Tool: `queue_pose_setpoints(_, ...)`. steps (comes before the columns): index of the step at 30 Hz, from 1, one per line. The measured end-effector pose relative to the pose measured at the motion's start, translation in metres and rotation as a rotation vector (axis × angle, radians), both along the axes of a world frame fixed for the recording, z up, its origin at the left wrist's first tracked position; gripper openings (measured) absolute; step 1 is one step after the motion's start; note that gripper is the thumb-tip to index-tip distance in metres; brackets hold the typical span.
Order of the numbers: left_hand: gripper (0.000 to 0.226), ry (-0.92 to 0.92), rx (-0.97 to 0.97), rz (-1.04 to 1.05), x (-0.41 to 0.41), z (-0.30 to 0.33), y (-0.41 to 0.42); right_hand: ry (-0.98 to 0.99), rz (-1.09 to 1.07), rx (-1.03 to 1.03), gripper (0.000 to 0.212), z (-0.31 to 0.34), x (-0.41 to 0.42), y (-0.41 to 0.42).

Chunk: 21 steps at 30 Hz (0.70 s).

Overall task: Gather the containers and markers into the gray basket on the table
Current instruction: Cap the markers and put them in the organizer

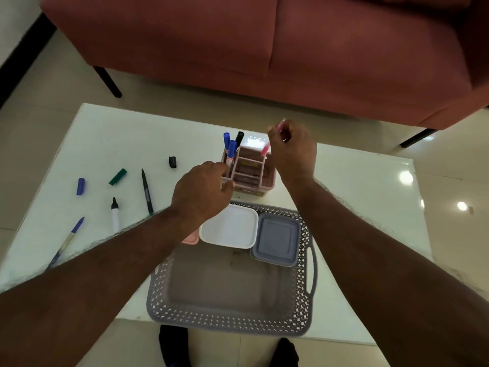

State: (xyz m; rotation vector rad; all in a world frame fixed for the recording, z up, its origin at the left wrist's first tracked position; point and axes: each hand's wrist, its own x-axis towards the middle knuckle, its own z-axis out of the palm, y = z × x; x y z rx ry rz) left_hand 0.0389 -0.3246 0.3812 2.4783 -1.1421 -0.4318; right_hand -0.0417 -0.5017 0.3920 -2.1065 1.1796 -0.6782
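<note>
Head view: gray basket [301,260] nearest, 3 lidded containers [229,229] along its far side. Just beyond it, left hand [201,192] curls on the pink organizer [248,170]; right hand [292,149] pinches a pink marker [266,149] above. Dropped carelessly, it could tip the organizer; 3 markers [115,215] lie left.

Two containers [251,231] lie in the basket [301,300]; organizer [267,178] behind it, markers [146,192] left.
</note>
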Motion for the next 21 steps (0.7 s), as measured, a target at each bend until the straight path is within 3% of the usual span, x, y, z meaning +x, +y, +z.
queue_pose_setpoints(5,0.037,-0.011,-0.006,0.008,0.009,0.001,-0.002,0.142,0.07,0.056,0.019,-0.006,0.018,0.002)
queue_pose_setpoints(12,0.039,-0.005,-0.018,0.007,0.018,-0.003,-0.001,0.375,0.011,0.189,0.024,-0.024,0.02,0.003)
queue_pose_setpoints(15,0.041,-0.002,-0.03,0.008,0.021,-0.003,0.0,0.394,0.0,0.216,0.021,-0.024,0.018,0.003)
queue_pose_setpoints(21,0.044,-0.009,-0.039,0.013,0.022,-0.001,0.003,0.4,-0.037,0.234,0.036,-0.019,0.01,0.003)
